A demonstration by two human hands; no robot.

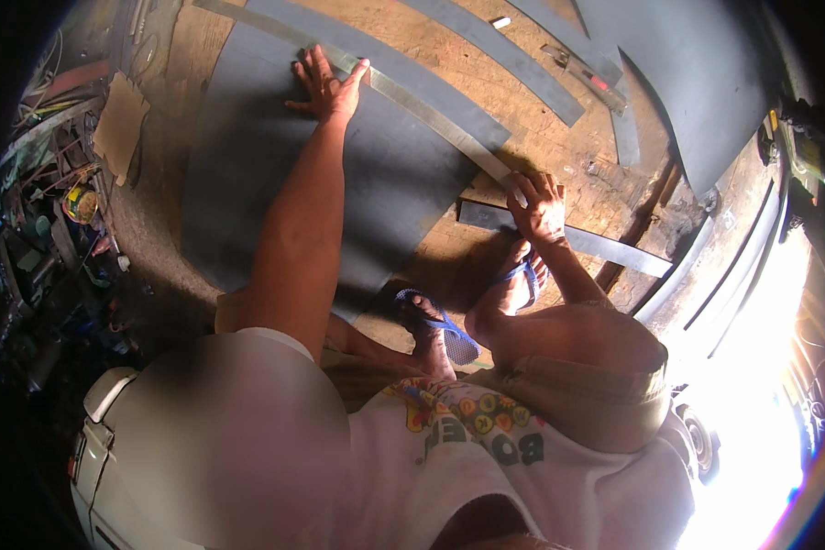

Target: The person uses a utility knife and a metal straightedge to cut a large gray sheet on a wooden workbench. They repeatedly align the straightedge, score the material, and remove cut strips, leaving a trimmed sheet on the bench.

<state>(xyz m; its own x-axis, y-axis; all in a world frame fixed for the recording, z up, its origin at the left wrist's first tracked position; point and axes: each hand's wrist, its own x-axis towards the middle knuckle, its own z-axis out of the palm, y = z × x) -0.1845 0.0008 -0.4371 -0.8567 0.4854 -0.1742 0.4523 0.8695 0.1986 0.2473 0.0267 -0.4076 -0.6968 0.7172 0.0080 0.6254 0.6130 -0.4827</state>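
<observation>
A large dark grey metal sheet [266, 174] lies on the worn wooden surface in front of me. Across its far part runs a long, narrow metal straightedge [426, 115], slanting down to the right. My left hand [328, 90] presses on the sheet with spread fingers, its thumb touching the straightedge. At the straightedge's right end, just past the sheet's edge, my right hand [536, 209] has its fingers bent round the tip. A flat grey metal strip [619, 252] passes beneath my right wrist.
Cut metal strips [495, 50] and a tool with a red part [599, 82] lie beyond the sheet. A curved metal sheet [697, 82] stands at far right. Scrap clutter [64, 238] and a cardboard piece [121, 128] are at left. My sandalled feet [435, 335] are close to the sheet.
</observation>
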